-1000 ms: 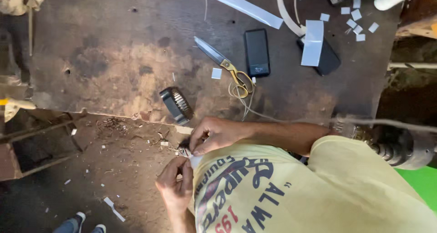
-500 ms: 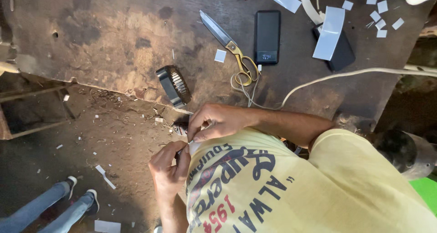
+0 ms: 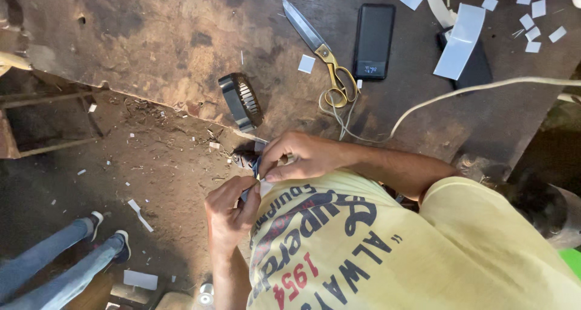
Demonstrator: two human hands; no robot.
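My right hand (image 3: 299, 155) and my left hand (image 3: 229, 210) meet just off the table's edge, in front of my yellow printed shirt (image 3: 387, 249). Both pinch a small dark part (image 3: 253, 169) with a white bit on it. Most of the part is hidden by my fingers, so its shape is unclear. My right hand grips it from above and my left hand from below.
On the worn brown table (image 3: 151, 37) lie a black ribbed block (image 3: 241, 101), gold-handled scissors (image 3: 321, 49), a black phone (image 3: 374, 40), white paper pieces (image 3: 461, 40) and a pale cable (image 3: 460, 92). Another person's jeans-clad legs (image 3: 60, 258) stand on the dirty floor at lower left.
The view has drifted, so the table items sit lower and further right in the frame. Another person's legs have come into view at lower left. My hands stay together on the small part.
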